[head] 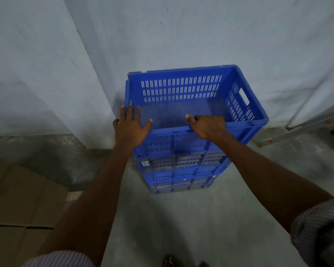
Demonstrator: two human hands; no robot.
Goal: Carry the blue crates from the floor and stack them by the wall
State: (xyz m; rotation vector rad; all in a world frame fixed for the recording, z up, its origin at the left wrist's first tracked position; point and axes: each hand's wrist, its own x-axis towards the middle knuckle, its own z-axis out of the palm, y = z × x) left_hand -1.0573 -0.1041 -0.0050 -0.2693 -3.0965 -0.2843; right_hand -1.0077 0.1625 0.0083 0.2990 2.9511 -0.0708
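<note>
- The top crate (181,89) sat on a stack of lower crates (177,176), all blue, standing on the floor (181,218) close against the wall (201,35).
- The top crate lay slightly askew on the stack, its right end overhanging the crates beneath.
- The left hand (131,128) lay flat on the near left corner of the top crate, with fingers straight and spread along the rim and the left side.
- The right hand (208,128) gripped the near rim about midway along, with fingers curled over the edge and the thumb stretched out to the left along it.
- The far rim stood just beside the wall; I could not tell whether it touched.
- To the left, a jutting wall section (37,74) formed an inner corner, leaving only a narrow gap beside the stack's left side.
- To the right, a grey metal frame (301,128) leaned or stood at the wall's foot, near the top crate's right end but apart from it.
- Bare floor lay open between the stack and the person.
- Flattened brown cardboard (17,199) covered the floor at lower left, well apart from the stack.
- A striped sleeve (320,228) was rolled above the right forearm.
</note>
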